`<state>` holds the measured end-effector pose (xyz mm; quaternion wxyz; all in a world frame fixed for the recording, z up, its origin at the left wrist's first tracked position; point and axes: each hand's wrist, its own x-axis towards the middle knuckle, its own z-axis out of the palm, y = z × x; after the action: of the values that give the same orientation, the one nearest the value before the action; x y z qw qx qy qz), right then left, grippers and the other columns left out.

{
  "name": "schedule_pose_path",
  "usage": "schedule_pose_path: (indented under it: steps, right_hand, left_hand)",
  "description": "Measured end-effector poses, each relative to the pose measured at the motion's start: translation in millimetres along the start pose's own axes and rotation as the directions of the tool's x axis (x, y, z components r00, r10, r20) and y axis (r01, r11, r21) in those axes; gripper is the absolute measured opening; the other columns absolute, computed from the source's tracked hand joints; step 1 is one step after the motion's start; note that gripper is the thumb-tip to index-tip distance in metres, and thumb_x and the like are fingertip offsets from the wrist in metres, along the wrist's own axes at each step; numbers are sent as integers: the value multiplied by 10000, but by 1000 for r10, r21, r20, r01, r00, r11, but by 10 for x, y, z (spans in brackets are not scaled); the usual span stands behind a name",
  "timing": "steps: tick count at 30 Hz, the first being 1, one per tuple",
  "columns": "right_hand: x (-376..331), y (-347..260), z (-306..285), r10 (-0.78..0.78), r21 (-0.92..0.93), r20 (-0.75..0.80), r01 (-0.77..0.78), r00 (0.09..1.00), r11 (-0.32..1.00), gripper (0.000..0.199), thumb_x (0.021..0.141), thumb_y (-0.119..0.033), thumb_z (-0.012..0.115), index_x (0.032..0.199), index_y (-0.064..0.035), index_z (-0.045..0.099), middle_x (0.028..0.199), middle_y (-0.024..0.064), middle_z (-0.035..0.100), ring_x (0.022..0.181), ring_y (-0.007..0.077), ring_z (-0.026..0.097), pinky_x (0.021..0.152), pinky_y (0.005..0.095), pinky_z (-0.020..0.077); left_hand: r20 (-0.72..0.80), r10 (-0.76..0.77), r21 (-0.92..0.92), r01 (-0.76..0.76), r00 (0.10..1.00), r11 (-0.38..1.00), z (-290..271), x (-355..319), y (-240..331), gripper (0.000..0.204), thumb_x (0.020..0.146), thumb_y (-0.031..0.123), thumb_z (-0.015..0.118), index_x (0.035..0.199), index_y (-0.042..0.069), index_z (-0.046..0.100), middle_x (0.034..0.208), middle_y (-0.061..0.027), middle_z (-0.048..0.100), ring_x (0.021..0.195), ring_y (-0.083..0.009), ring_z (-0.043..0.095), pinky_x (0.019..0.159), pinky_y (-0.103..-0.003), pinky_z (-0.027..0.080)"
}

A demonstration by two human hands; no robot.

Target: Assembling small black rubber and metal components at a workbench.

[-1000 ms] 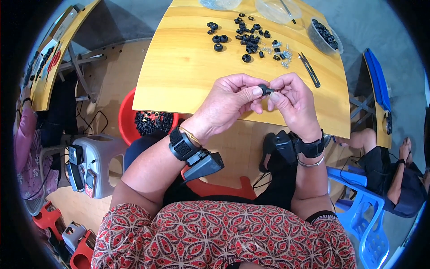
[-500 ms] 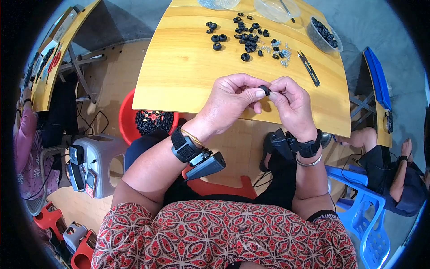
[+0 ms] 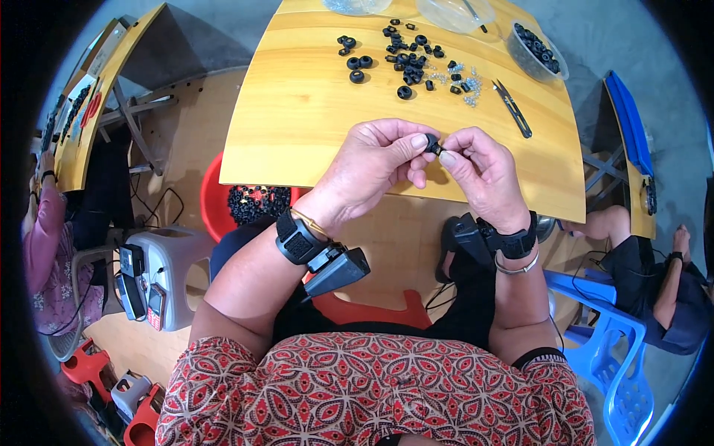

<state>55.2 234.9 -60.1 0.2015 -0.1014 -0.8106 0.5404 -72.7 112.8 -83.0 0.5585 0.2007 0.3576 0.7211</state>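
Over the near part of the wooden table [image 3: 297, 141], a small black rounded part [image 3: 431, 143] is pinched between the thumb and fingers of my left hand [image 3: 372, 163]. My right hand [image 3: 487, 175] has its thumb and index finger closed on the right end of the same part, where a narrower dark tip shows. Its finer details are too small to make out. Beyond my hands lie loose black parts [image 3: 411, 73], a few black wheel-like pieces [image 3: 357, 76] and a scatter of tiny clear pieces [image 3: 471, 98]. To their right rests a pair of black thread snips [image 3: 513, 110].
A clear tub of black parts [image 3: 559, 73] stands at the far right table edge, near a clear shallow bowl [image 3: 446, 18]. Below the table sits a red basin [image 3: 211, 201] with black parts. A grey stool [image 3: 175, 260] and blue chair [image 3: 621, 364] flank me; other people sit either side.
My right fingertips have drawn slightly away from my left, and more of the black part now shows between them. The loose parts and the snips lie as before.
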Motion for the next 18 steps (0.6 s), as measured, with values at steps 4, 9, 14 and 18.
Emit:
schedule_pose_path:
  steps: [4, 9, 14, 18]
  right_hand:
    - [18, -15, 24, 40, 89, 13, -41, 999, 995, 78, 814, -24, 570, 863, 2, 514, 772, 5, 549, 687, 48, 494, 601, 186, 415]
    - [19, -37, 5, 124, 154, 31, -127, 992, 980, 78, 806, -15, 572, 859, 2, 518, 769, -7, 534, 686, 36, 481, 604, 176, 404]
    - [15, -26, -16, 140, 102, 46, -144, 989, 984, 114, 829, -74, 563, 899, -2, 509, 776, 5, 529, 668, 47, 489, 605, 181, 408]
    - [21, -62, 14, 157, 139, 28, -159, 987, 977, 82, 807, -27, 576, 859, 3, 519, 765, -10, 529, 685, 35, 479, 604, 175, 404]
  left_hand:
    - [45, -17, -76, 20, 999, 997, -12, -14, 21, 217, 883, 119, 491, 1036, -14, 568, 758, -66, 588, 590, -120, 560, 548, -210, 477]
    - [58, -30, -149, 38, 998, 988, -35, -22, 39, 227, 886, 126, 488, 1041, -23, 561, 764, -67, 592, 587, -117, 563, 542, -201, 474]
    - [37, -36, -180, 42, 999, 983, -50, -9, 25, 223, 883, 126, 494, 1046, -12, 559, 782, -75, 604, 581, -119, 563, 542, -200, 474]
    - [47, -34, -179, 42, 998, 983, -54, -5, 18, 216, 882, 125, 497, 1040, -8, 560, 768, -69, 601, 586, -120, 564, 544, -201, 474]
